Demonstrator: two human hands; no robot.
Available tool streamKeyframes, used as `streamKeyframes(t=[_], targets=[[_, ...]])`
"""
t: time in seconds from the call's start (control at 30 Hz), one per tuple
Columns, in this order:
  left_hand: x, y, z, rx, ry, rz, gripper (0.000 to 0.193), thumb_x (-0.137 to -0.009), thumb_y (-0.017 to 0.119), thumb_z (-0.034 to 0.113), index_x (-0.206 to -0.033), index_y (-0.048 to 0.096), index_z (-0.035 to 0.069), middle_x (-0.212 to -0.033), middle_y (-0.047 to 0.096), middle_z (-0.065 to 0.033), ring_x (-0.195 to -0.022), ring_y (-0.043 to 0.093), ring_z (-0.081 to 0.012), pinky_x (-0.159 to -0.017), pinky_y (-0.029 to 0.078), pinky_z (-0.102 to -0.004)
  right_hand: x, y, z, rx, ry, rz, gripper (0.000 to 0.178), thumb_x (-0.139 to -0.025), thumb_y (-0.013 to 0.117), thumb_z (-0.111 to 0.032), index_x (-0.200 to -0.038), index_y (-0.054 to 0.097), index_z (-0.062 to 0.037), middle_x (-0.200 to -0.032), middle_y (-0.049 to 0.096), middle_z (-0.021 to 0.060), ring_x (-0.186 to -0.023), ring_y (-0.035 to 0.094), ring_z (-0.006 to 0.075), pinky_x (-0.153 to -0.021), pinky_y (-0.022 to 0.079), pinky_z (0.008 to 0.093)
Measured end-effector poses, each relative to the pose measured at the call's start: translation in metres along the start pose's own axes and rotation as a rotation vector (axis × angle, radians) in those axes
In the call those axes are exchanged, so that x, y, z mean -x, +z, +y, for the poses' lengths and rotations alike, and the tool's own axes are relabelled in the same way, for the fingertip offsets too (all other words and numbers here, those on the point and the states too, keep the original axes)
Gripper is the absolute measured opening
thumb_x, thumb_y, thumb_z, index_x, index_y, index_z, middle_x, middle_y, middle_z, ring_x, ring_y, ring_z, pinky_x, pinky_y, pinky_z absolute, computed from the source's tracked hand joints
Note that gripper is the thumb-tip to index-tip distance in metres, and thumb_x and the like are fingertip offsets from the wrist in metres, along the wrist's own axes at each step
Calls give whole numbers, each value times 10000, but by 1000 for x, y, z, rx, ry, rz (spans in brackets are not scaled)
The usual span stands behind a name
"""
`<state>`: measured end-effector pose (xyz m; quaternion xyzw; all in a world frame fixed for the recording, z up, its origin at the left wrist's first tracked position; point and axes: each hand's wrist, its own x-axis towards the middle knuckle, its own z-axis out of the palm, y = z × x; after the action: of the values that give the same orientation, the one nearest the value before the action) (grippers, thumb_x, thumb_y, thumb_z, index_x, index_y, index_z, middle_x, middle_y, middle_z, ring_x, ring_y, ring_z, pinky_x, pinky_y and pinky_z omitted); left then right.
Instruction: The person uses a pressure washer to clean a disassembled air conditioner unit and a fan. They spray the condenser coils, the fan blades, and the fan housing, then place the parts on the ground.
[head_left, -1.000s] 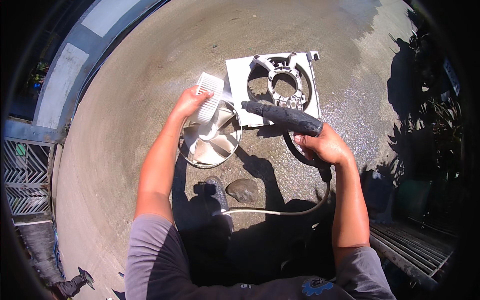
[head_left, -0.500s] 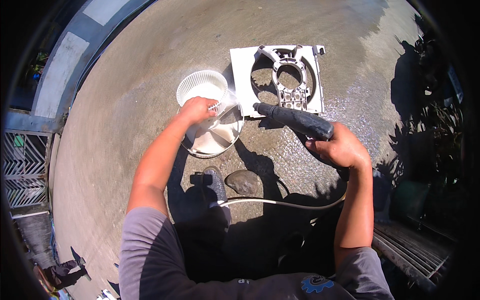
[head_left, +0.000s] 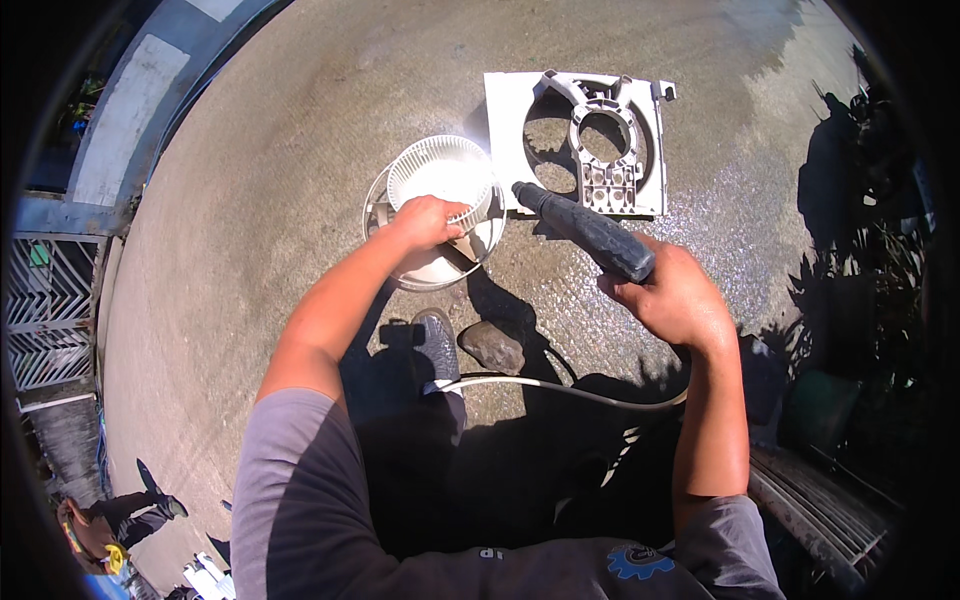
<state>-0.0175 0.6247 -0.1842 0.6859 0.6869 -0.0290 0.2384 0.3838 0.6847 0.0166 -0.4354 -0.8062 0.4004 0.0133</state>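
My left hand (head_left: 428, 222) is closed on the near rim of a white, finned blower wheel (head_left: 440, 160). The wheel is tilted, its hollow side bright in the sun. Beneath it on the concrete lies a white ringed fan blade (head_left: 430, 268), partly covered by the wheel and my hand. My right hand (head_left: 680, 295) is wrapped round the rear of a black spray gun (head_left: 590, 235). Its narrow tip points up and left, toward the wheel and apart from it. Pale glare or mist shows by the wheel's far right rim.
A white fan housing panel (head_left: 505, 130) with a round opening lies beyond the gun on wet concrete. Near my shoe (head_left: 436, 345) sits a stone (head_left: 491, 347). A pale hose (head_left: 560, 388) crosses the ground. A metal grate (head_left: 825, 510) is at lower right, plants at right.
The whole view has shifted somewhat. My left hand has brought the blower wheel right and more over the ringed fan. The gun's tip now tilts up more steeply.
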Motion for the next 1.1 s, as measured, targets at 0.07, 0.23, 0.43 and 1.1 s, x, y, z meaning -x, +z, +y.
streamKeyframes(t=[0.07, 0.23, 0.43, 1.1], targets=[[-3, 3, -2, 58, -21, -32, 683, -900, 801, 312, -1539, 579, 210, -1202, 775, -178, -1110, 730, -392, -1011, 558, -476, 0, 2, -1, 14, 17, 23, 361, -888, 796, -258, -1151, 718, -23, -969, 760, 257, -974, 728, 460, -878, 560, 495], [-19, 12, 0, 267, -81, -34, 964, -858, 839, 297, -1658, 337, 104, -1246, 765, -192, -1108, 743, -359, -1041, 548, -437, -1, 1, 5, -55, -17, -16, 365, -886, 807, -259, -1142, 720, -14, -947, 767, 240, -924, 740, 430, -863, 564, 473], [-52, 7, 6, 1047, -471, -372, 956, -963, 581, 738, -1658, 346, 124, -1159, 774, -162, -861, 769, -241, -778, 518, -387, -1, -8, 15, -96, 19, -8, 371, -896, 832, -260, -1145, 735, -2, -931, 779, 193, -870, 734, 324, -870, 564, 432], [-31, -2, 34, -243, -151, -346, 347, -820, 624, 130, -1062, 813, -32, -1109, 772, -284, -1091, 753, -418, -977, 587, -467, -6, 12, 0, -29, 42, 31, 401, -863, 803, -280, -1170, 732, -32, -972, 768, 254, -956, 731, 460, -882, 556, 502]])
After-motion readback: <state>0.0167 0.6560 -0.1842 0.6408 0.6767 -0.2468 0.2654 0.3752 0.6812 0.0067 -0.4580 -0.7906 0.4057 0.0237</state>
